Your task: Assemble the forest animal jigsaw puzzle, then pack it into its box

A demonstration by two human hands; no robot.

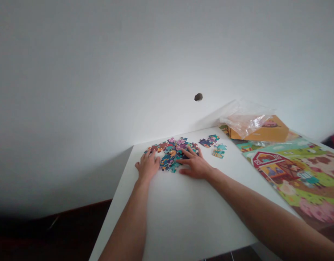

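A loose heap of colourful jigsaw puzzle pieces (171, 154) lies near the far end of the white table (169, 214). At the heap's left edge rests my left hand (148, 166), palm down, its fingertips touching the pieces there. My right hand (195, 165) spreads its fingers over the heap's right side, covering some pieces. Neither hand is closed round a piece. To the right of the heap, a few separate puzzle pieces (218, 150) lie apart on the tabletop.
A farm-scene picture sheet (300, 174) covers the table's right side. On its far end sit an orange box (275, 132) and a crumpled clear plastic bag (247, 121). A white wall (145, 72) with a small hole (198, 97) stands behind the table.
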